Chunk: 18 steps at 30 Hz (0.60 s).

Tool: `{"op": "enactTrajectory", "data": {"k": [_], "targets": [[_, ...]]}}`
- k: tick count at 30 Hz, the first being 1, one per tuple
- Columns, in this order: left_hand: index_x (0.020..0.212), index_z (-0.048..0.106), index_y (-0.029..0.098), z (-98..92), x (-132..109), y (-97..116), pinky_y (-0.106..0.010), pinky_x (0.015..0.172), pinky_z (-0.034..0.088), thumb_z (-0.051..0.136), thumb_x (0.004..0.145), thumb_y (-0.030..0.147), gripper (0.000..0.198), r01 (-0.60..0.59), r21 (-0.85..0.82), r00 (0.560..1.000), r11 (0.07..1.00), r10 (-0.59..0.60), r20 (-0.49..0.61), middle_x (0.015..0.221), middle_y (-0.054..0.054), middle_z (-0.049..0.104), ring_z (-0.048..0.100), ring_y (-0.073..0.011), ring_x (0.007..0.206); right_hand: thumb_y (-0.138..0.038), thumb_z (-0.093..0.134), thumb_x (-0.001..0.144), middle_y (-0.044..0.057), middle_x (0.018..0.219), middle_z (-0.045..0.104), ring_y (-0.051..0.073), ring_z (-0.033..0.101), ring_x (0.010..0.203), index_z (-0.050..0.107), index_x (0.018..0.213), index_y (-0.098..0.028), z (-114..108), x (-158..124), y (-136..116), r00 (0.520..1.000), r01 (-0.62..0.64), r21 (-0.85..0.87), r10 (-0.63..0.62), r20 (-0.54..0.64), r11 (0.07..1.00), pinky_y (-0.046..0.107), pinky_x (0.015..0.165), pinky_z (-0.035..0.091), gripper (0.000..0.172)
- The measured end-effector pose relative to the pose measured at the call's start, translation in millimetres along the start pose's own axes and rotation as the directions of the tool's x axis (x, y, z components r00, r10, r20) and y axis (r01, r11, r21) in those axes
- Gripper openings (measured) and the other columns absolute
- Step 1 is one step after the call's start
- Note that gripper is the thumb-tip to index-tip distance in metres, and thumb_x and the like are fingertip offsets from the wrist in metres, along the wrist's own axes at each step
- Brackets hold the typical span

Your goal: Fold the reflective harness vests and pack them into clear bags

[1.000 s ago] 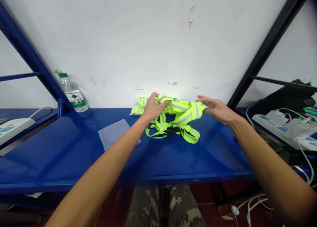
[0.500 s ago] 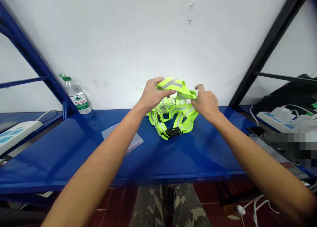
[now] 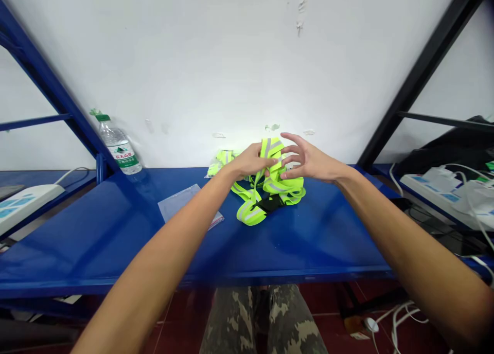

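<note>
Neon-yellow reflective webbing straps (image 3: 272,189) are pinched by closed fingers of the left hand (image 3: 249,162); fingers of the right hand (image 3: 309,161) are spread wide alongside; slack loops could tangle.

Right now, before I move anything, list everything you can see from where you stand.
reflective safety vest: one, fluorescent yellow-green with grey stripes, bunched on the shelf between the hands
buckle: one, black, on the vest
bagged reflective vest: one, yellow-green, just left of the vest
plastic bag: one, clear, flat on the shelf, further left
water bottle: one, clear, green cap, back left
left power strip: one, white and blue, far left
right power strip: one, white and blue, far right
blue steel shelf: one, blue, under these things
left hand: gripping the vest
right hand: open, at the vest
</note>
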State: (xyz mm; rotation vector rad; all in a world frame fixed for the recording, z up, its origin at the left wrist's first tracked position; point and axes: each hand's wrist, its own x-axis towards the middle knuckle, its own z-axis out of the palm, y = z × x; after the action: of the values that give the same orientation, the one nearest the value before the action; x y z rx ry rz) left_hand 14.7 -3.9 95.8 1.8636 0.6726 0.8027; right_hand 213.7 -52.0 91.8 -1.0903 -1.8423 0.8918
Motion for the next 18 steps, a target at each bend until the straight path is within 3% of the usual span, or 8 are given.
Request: {"op": "enactTrajectory", "data": {"k": [4, 6, 8, 10, 12, 14, 16, 18], "targets": [[0.088, 0.065, 0.013, -10.8, -1.6, 13.8, -0.025, 0.062, 0.048, 0.062, 0.082, 0.012, 0.006, 0.021, -0.153, 0.999, 0.988, -0.027, -0.034, 0.069, -0.001, 0.061, 0.055, -0.0084, 0.058, -0.035, 0.089, 0.054, 0.016, 0.147, 0.044, 0.035, 0.048, 0.131, 0.03, 0.151, -0.023, 3.4, 5.3, 21.5, 0.993, 0.11, -0.261, -0.116, -0.007, 0.959, 0.049, 0.102, 0.049, 0.115], [0.091, 0.067, 0.013, -12.4, -4.0, 19.5, -0.027, 0.066, 0.05, 0.062, 0.081, 0.011, 0.012, 0.038, -0.25, 0.999, 0.967, -0.041, -0.005, 0.08, -0.005, 0.066, 0.06, -0.0113, 0.07, -0.039, 0.086, 0.059, 0.014, 0.135, 0.057, 0.032, 0.056, 0.121, 0.044, 0.142, -0.019, 10.5, 9.0, 25.9, 0.992, 0.108, -0.275, -0.086, 0.094, 0.955, 0.045, 0.098, 0.05, 0.095], [0.096, 0.068, 0.013, -14.8, -5.9, 20.8, -0.026, 0.063, 0.048, 0.062, 0.077, 0.011, 0.02, 0.049, -0.272, 0.999, 0.961, -0.049, 0.008, 0.095, -0.009, 0.069, 0.064, -0.0149, 0.081, -0.039, 0.081, 0.065, 0.011, 0.114, 0.068, 0.029, 0.065, 0.102, 0.06, 0.123, -0.017, 16.5, 12.6, 25.6, 0.995, 0.043, -0.358, -0.009, 0.096, 0.933, 0.04, 0.086, 0.053, 0.065], [0.095, 0.07, 0.014, -21.0, -6.3, 16.7, -0.023, 0.057, 0.043, 0.06, 0.073, 0.012, 0.024, 0.03, -0.249, 0.998, 0.968, -0.045, -0.054, 0.101, -0.01, 0.07, 0.066, -0.0176, 0.086, -0.034, 0.074, 0.072, 0.011, 0.098, 0.071, 0.029, 0.066, 0.091, 0.066, 0.107, -0.016, 16.6, 15.3, 23.5, 0.992, -0.096, -0.549, 0.035, -0.121, 0.83, 0.037, 0.077, 0.051, 0.041], [0.091, 0.07, 0.015, -31.5, -5.7, 8.8, -0.022, 0.054, 0.04, 0.055, 0.068, 0.012, 0.027, -0.013, -0.185, 0.975, 0.983, -0.028, -0.219, 0.097, -0.008, 0.071, 0.067, -0.0193, 0.088, -0.029, 0.066, 0.076, 0.015, 0.095, 0.07, 0.032, 0.065, 0.091, 0.065, 0.105, -0.015, 9.4, 16.7, 22.7, 0.9, -0.293, -0.678, -0.044, -0.433, 0.674, 0.038, 0.075, 0.048, 0.032], [0.086, 0.07, 0.015, -42.4, -5.4, 0.1, -0.023, 0.056, 0.042, 0.052, 0.064, 0.012, 0.028, -0.025, -0.074, 0.922, 0.997, -0.005, -0.388, 0.09, -0.007, 0.071, 0.067, -0.0198, 0.087, -0.028, 0.061, 0.077, 0.017, 0.1, 0.069, 0.033, 0.064, 0.093, 0.064, 0.106, -0.015, -2.1, 17.0, 24.0, 0.811, -0.402, -0.7, -0.126, -0.572, 0.59, 0.038, 0.074, 0.046, 0.032], [0.087, 0.071, 0.015, -47.9, -6.9, -6.4, -0.026, 0.061, 0.046, 0.052, 0.063, 0.013, 0.03, 0.033, 0.038, 0.916, 0.999, -0.015, -0.401, 0.088, -0.008, 0.072, 0.067, -0.02, 0.085, -0.029, 0.062, 0.074, 0.014, 0.098, 0.069, 0.03, 0.063, 0.089, 0.065, 0.098, -0.016, -12.3, 16.8, 26.0, 0.866, -0.364, -0.704, -0.056, -0.496, 0.61, 0.035, 0.07, 0.045, 0.028], [0.101, 0.071, 0.017, -43.4, -9.6, -10.1, -0.028, 0.063, 0.049, 0.06, 0.064, 0.017, 0.038, 0.123, 0.13, 0.968, 0.984, -0.09, -0.236, 0.102, -0.01, 0.072, 0.068, -0.0212, 0.085, -0.03, 0.062, 0.072, 0.01, 0.088, 0.068, 0.026, 0.062, 0.079, 0.066, 0.087, -0.017, -16.4, 17.2, 26.6, 0.94, -0.269, -0.689, 0.027, -0.34, 0.673, 0.032, 0.065, 0.043, 0.02]]}}
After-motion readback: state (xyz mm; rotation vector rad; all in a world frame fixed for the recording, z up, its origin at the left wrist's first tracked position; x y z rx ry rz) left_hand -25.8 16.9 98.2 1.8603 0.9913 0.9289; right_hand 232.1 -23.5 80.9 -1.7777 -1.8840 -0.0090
